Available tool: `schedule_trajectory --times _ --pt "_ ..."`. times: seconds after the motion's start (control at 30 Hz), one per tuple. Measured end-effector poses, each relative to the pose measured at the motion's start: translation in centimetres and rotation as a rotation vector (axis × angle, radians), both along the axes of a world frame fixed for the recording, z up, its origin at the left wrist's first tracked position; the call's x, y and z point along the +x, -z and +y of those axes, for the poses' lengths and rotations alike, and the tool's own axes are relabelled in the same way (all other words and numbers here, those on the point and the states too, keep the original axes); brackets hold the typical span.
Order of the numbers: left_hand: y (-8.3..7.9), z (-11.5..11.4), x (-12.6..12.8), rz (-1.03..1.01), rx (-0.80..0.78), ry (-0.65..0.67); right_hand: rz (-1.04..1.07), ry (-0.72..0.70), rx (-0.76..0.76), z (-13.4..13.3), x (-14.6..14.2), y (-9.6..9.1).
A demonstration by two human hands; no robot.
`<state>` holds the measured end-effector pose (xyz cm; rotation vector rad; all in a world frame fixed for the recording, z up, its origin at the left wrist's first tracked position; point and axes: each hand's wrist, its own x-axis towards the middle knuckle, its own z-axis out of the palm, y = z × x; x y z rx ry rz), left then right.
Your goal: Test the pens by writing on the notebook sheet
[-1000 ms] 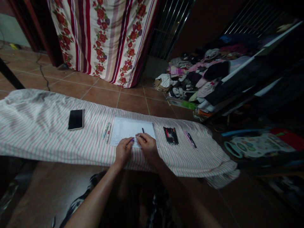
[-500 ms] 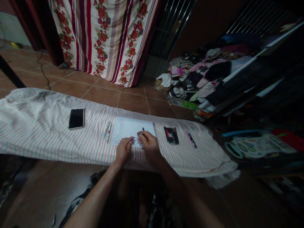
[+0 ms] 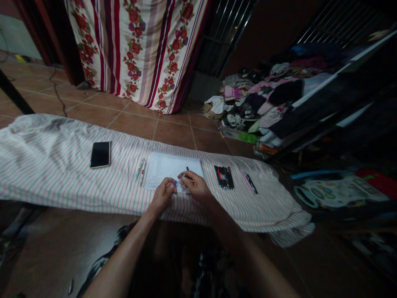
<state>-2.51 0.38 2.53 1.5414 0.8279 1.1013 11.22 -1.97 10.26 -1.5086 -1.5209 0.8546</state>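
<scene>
A spiral notebook (image 3: 169, 167) lies open on a pink-striped cloth (image 3: 56, 169) that covers a low surface. Both my hands rest at the notebook's near edge. My right hand (image 3: 196, 186) is closed on a pen (image 3: 181, 178) with a dark far end. My left hand (image 3: 163, 194) pinches the pen's purple near end, which looks like its cap. The two hands almost touch each other.
A black phone (image 3: 100, 154) lies on the cloth to the left. Two pens (image 3: 140, 170) sit beside the notebook's left edge, a bunch of pens (image 3: 223, 177) and two more pens (image 3: 249, 182) to its right. A pile of clothes (image 3: 257, 103) and a flowered curtain (image 3: 139, 49) stand beyond.
My hands have drawn slightly closer to me and the pen has tilted up between them. The camera view has shifted a little; nothing else on the cloth moved.
</scene>
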Motion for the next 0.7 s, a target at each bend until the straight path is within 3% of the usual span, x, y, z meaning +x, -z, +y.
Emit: schedule_trajectory --times 0.7 --pt "0.1 0.3 -0.3 -0.13 -0.114 0.096 0.151 0.082 0.012 0.1 -0.4 1.5"
